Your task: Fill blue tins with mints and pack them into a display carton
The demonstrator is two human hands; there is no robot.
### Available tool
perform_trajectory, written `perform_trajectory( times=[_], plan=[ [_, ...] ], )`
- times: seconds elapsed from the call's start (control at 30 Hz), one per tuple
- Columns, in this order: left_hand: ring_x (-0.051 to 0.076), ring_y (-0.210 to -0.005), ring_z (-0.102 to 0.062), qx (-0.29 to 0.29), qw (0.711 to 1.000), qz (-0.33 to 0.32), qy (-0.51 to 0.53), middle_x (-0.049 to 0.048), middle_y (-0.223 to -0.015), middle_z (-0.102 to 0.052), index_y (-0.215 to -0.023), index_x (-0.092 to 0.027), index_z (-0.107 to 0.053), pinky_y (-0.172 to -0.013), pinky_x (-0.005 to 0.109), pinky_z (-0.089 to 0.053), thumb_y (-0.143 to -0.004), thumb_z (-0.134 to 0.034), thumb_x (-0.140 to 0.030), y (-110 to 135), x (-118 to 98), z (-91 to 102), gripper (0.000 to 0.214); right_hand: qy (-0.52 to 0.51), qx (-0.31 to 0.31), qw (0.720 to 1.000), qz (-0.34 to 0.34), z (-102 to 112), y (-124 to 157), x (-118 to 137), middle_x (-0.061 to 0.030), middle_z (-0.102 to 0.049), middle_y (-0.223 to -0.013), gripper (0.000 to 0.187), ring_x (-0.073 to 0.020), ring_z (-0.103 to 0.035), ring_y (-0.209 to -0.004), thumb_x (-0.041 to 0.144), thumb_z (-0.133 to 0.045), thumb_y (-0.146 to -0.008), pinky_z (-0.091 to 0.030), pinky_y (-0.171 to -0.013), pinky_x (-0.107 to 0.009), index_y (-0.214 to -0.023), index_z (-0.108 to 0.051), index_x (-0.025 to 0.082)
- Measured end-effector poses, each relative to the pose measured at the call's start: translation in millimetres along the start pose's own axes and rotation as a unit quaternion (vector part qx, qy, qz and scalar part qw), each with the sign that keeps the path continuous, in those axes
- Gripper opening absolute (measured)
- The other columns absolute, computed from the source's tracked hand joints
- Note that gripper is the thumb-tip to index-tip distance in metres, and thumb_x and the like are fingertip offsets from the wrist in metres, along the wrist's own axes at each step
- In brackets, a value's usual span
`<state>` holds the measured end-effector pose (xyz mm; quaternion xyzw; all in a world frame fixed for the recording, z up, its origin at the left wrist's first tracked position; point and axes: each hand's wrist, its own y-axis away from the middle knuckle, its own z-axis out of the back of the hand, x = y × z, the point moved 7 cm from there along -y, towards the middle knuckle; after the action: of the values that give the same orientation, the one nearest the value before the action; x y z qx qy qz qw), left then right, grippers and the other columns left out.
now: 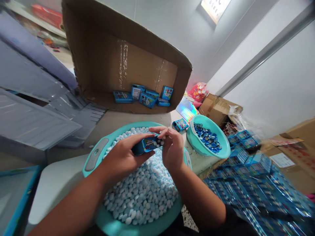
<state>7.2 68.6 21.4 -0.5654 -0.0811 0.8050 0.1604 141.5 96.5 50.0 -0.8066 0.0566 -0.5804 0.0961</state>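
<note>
My left hand [126, 149] is wrapped round a small blue candy box [145, 145], held tilted over a big turquoise tub [100, 154]. White and pale blue candies [140, 196] fill the tub. At the box's right end, my right hand [173, 147] has its fingers curled together around a few white candies [160, 142], some of them at the box's opening. The right palm is partly turned from view.
Behind the tub, a cardboard carton [103, 55] lies on its side with several blue boxes [147, 99] inside. To the right are another blue box [180, 125], a turquoise bowl [222, 144] of shiny blue caps [208, 137], and stacks of wrapped blue boxes [256, 190]. Grey plastic drawers [29, 124] stand left.
</note>
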Motion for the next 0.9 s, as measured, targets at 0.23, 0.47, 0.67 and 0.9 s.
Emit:
perform_trajectory(
  times=[0.23,0.47,0.67,0.9],
  plan=[
    [0.024,-0.109,-0.068,-0.006,1.0,-0.003,0.0,0.0026,-0.122,-0.071,-0.122,-0.028,-0.065,-0.1,0.039,-0.053,-0.082,-0.071,-0.046,0,-4,2.9,0.044,0.051,0.008,0.999,0.005,0,2,-4,-0.0064,-0.077,-0.091,0.034,-0.0233,-0.067,-0.096,0.03,-0.047,-0.087,-0.047,-0.09,-0.036,-0.064,-0.069,0.019],
    [0.025,-0.113,-0.067,-0.038,0.999,0.013,0.006,0.0026,-0.125,-0.07,-0.127,-0.03,-0.062,-0.103,0.041,-0.051,-0.081,-0.071,-0.049,0,2,4.9,0.051,0.185,0.06,0.981,0.025,-7,1,2,-0.0071,-0.072,-0.117,0.046,-0.0217,-0.063,-0.111,0.04,-0.04,-0.098,-0.045,-0.097,-0.035,-0.082,-0.078,0.019],
    [0.025,-0.112,-0.066,-0.074,0.995,0.051,0.036,0.0004,-0.122,-0.071,-0.123,-0.031,-0.065,-0.098,0.036,-0.053,-0.079,-0.072,-0.051,1,6,8.5,0.049,0.321,0.084,0.942,0.059,-1,-8,6,-0.006,-0.068,-0.114,0.02,-0.0213,-0.063,-0.109,0.035,-0.073,-0.081,-0.051,-0.087,-0.033,-0.096,-0.073,0.022],
    [0.024,-0.113,-0.066,-0.07,0.995,0.063,0.032,-0.0009,-0.122,-0.071,-0.123,-0.033,-0.066,-0.099,0.037,-0.052,-0.078,-0.073,-0.052,1,8,8.0,0.049,0.405,0.09,0.905,0.096,8,-15,11,-0.0029,-0.061,-0.084,0.015,-0.0144,-0.058,-0.075,0.034,-0.074,-0.083,-0.048,-0.063,-0.027,-0.087,-0.077,0.021]
  ],
)
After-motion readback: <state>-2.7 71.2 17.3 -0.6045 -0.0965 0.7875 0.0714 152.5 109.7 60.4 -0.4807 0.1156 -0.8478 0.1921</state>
